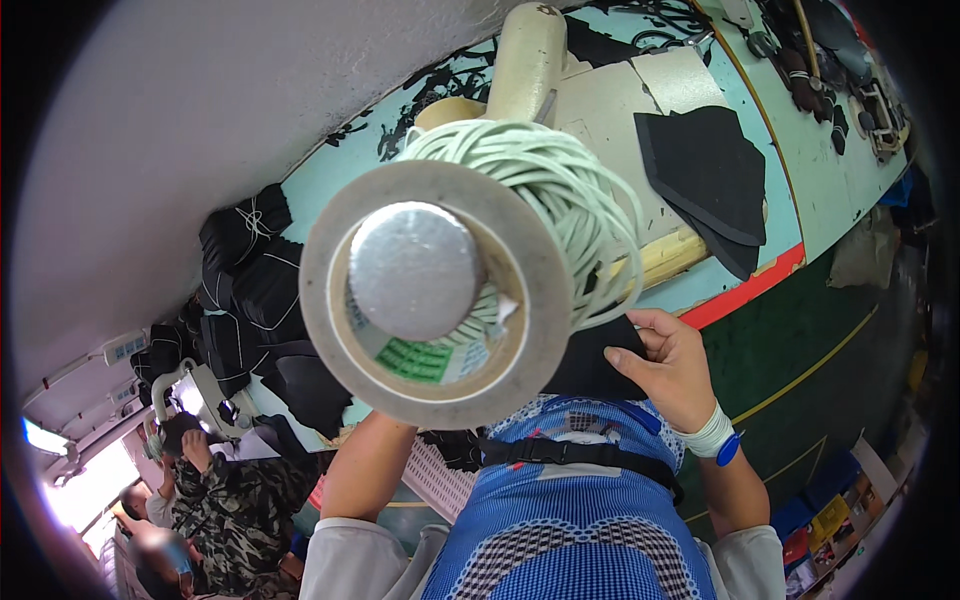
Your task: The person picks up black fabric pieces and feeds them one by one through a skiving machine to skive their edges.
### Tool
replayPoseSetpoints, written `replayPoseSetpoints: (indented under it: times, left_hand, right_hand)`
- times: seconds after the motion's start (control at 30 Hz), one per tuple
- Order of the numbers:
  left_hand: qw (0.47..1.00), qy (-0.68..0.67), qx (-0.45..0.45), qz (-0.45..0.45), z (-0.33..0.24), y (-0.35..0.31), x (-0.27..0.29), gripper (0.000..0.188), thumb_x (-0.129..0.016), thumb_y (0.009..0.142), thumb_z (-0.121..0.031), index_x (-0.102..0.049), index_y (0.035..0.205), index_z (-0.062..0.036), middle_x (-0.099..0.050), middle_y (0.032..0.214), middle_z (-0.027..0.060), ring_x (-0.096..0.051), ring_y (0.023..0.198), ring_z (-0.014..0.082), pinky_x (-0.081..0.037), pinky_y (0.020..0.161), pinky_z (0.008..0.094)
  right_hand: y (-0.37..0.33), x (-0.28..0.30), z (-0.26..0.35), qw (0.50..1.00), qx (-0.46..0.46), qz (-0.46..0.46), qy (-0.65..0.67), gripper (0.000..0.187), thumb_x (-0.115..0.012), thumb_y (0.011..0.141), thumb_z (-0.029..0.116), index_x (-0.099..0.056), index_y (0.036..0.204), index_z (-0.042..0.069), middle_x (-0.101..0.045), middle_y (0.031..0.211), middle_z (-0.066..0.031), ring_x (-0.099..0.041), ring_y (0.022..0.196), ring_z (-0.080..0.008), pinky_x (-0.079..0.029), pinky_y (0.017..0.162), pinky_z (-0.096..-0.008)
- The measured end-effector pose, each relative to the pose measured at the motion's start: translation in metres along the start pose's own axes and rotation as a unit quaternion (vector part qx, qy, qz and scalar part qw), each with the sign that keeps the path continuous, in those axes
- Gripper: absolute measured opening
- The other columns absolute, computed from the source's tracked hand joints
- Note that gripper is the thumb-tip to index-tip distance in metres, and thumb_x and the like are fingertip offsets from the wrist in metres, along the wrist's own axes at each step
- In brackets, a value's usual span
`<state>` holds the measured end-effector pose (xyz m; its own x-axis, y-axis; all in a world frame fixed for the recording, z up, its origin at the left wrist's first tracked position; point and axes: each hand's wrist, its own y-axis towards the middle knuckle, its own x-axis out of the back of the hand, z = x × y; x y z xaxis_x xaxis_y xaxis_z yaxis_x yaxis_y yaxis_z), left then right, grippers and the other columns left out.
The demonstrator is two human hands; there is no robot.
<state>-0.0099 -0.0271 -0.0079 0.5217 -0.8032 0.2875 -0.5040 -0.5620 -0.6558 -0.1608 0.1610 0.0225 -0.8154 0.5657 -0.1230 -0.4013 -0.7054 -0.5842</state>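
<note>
Between the thumb and bent fingers of my right hand [672, 368] is the edge of a black fabric piece [598, 362]. A pale coiled band with a blue disc [728, 449] circles that wrist. A large tape roll [325, 345] hides the left part of the piece. My left forearm [368, 465] rises behind the roll, which covers the hand and its fingers. A round metal post top [415, 270] shows inside the roll. Loops of pale green cord [585, 215] hang just behind it.
Black cut panels [705, 170] lie on the right of the table, beside its red edge [750, 287]. A cream cylindrical machine part [527, 65] stands at the back, scissors [675, 40] to its right. Tied black bundles [265, 285] are stacked left. A person in camouflage [235, 510] works lower left.
</note>
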Motion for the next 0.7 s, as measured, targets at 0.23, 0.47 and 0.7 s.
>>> replayPoseSetpoints:
  times: [0.23, 0.47, 0.7]
  left_hand:
    - [0.987, 0.145, -0.047, -0.045, -0.032, -0.021, 0.001, 0.027, -0.061, 0.093, -0.021, -0.066, 0.089, 0.0055, -0.066, 0.068, 0.0090, -0.066, 0.063, 0.0155, -0.052, 0.058, 0.0265]
    - [0.909, 0.384, -0.163, 0.027, 0.125, -0.047, 0.075, 0.051, -0.078, 0.071, -0.043, -0.066, 0.095, 0.0004, -0.064, 0.090, 0.0140, -0.063, 0.080, 0.0307, -0.051, 0.070, 0.0395]
    - [0.861, 0.481, -0.117, -0.119, 0.126, -0.074, 0.069, 0.033, -0.075, 0.079, -0.028, -0.068, 0.098, -0.0016, -0.067, 0.088, 0.0159, -0.065, 0.081, 0.0370, -0.051, 0.072, 0.0447]
  right_hand:
    - [-0.016, 0.018, 0.021, 0.971, 0.072, -0.096, -0.207, 0.016, -0.071, 0.082, 0.001, -0.069, 0.097, -0.004, -0.072, 0.087, -0.0121, -0.066, 0.077, -0.0105, -0.052, 0.068, -0.0240]
    - [0.008, 0.057, 0.083, 0.667, 0.388, -0.287, -0.568, 0.021, -0.065, 0.078, -0.004, -0.068, 0.099, -0.002, -0.065, 0.102, -0.0232, -0.064, 0.096, -0.0356, -0.052, 0.085, -0.0402]
    - [-0.015, -0.008, -0.023, 0.872, 0.250, 0.071, -0.414, 0.029, -0.071, 0.078, 0.015, -0.064, 0.101, -0.001, -0.063, 0.103, -0.0191, -0.062, 0.099, -0.0337, -0.051, 0.084, -0.0411]
